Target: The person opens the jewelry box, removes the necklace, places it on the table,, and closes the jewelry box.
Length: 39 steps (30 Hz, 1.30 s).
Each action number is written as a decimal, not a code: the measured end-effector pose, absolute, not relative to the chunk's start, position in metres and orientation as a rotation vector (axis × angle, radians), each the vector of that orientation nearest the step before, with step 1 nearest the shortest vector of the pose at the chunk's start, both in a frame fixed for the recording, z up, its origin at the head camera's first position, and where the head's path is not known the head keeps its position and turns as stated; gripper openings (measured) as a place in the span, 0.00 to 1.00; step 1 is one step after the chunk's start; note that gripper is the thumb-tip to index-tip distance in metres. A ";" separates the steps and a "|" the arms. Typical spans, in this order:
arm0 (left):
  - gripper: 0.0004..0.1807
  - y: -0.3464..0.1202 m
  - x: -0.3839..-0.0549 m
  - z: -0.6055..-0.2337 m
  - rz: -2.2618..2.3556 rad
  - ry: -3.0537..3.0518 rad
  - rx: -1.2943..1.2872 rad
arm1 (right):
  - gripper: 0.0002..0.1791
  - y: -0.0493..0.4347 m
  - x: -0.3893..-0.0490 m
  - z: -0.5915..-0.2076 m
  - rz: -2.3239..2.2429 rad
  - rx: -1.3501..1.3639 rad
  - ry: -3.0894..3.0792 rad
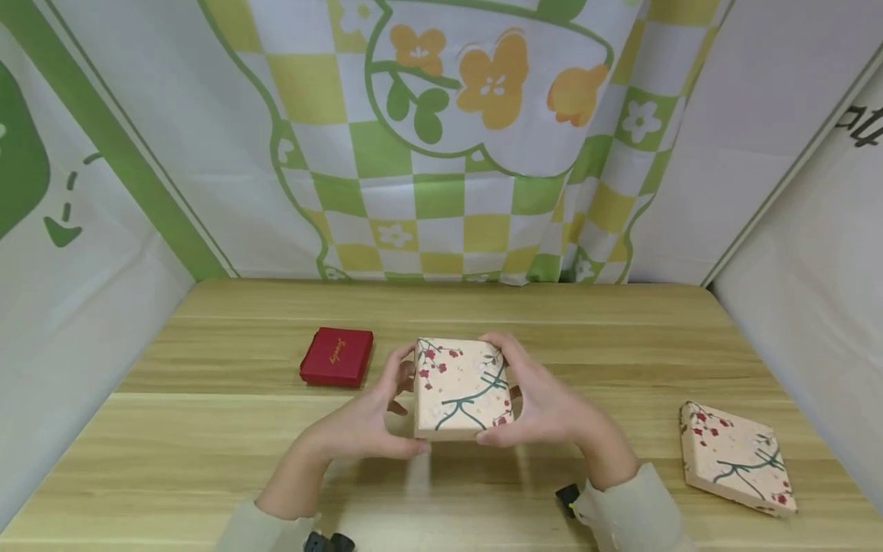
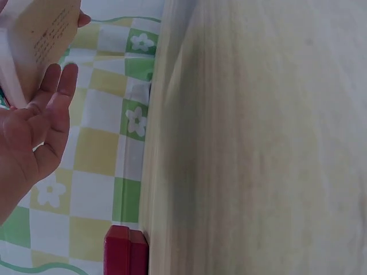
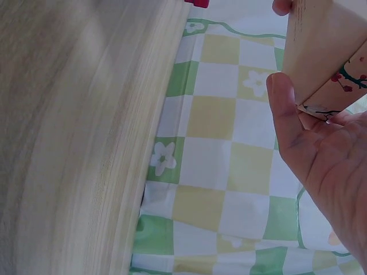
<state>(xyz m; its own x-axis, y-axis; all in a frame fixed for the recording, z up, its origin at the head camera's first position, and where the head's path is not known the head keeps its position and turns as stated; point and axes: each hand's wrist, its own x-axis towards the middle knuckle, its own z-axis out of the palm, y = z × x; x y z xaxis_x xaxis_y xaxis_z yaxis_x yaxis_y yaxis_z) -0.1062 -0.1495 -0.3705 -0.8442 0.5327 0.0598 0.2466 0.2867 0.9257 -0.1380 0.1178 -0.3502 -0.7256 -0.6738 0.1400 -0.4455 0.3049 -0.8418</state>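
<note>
While gripping a floral box (image 1: 464, 387) from both sides, holding it above the wooden table (image 1: 228, 437)

While held up at the middle of the scene, shown with its cream face toward the head camera, patterned with red blossoms and dark-green branches. In both wrist views, seen from another side, plain, with lines of small writing too blurred to read.

Clamped at the left by the left hand (image 1: 362, 422), with thumb at the near left corner and other fingers bent about the left side. Clamped at the right by the right hand (image 1: 541, 402), with thumb at the near right corner and fingers reaching to the far right corner. Clear of the tabletop, with soft shadow below.

Near the left hand, toward the far left: a flat red box (image 1: 336, 357) with gold script, lying on the table, touched by neither hand. Well apart at the right, toward the near side: a second floral piece (image 1: 738, 458) in matching pattern, resting askew on the table; whether box or loose lid, impossible to tell.

About both wrists: light sleeves (image 1: 631, 510), with black devices (image 1: 569, 498) beside the cuffs. Beyond the far table edge: a checked curtain (image 1: 441, 207) in green, yellow and white, with orange flowers higher up. Flanking the table at left and right: white fabric walls (image 1: 83, 322), printed at the left with green shapes and a dashed arrow.
</note>
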 end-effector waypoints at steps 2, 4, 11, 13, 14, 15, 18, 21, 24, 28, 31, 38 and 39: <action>0.59 -0.149 -0.106 -0.368 1.598 2.282 0.696 | 0.60 0.118 -0.138 -0.350 -1.386 -1.026 2.337; 0.59 -0.149 -0.106 -0.366 1.610 2.280 0.685 | 0.61 0.118 -0.138 -0.349 -1.383 -1.031 2.345; 0.58 -0.149 -0.107 -0.363 1.639 2.288 0.695 | 0.60 0.120 -0.141 -0.348 -1.354 -1.104 2.422; 0.58 -0.149 -0.108 -0.362 1.655 2.279 0.708 | 0.60 0.120 -0.142 -0.348 -1.357 -1.136 2.438; 0.59 -0.149 -0.108 -0.362 1.661 2.278 0.708 | 0.60 0.120 -0.142 -0.348 -1.365 -1.147 2.442; 0.58 -0.149 -0.109 -0.362 1.666 2.275 0.707 | 0.60 0.120 -0.142 -0.348 -1.377 -1.154 2.441; 0.58 -0.150 -0.109 -0.361 1.683 2.261 0.718 | 0.58 0.120 -0.142 -0.347 -1.445 -1.179 2.419; 0.58 -0.151 -0.109 -0.361 1.689 2.254 0.711 | 0.57 0.120 -0.141 -0.344 -1.537 -1.190 2.381; 0.57 -0.154 -0.109 -0.362 1.696 2.243 0.713 | 0.57 0.122 -0.141 -0.341 -1.601 -1.192 2.359; 0.57 -0.158 -0.108 -0.365 1.719 2.218 0.706 | 0.58 0.124 -0.141 -0.339 -1.606 -1.177 2.368; 0.57 -0.162 -0.107 -0.367 1.751 2.175 0.685 | 0.59 0.127 -0.140 -0.338 -1.624 -1.153 2.373; 0.59 -0.176 -0.106 -0.370 1.803 2.084 0.667 | 0.59 0.135 -0.139 -0.336 -1.643 -1.106 2.405; 0.60 -0.177 -0.106 -0.370 1.801 2.081 0.666 | 0.59 0.137 -0.140 -0.335 -1.640 -1.103 2.415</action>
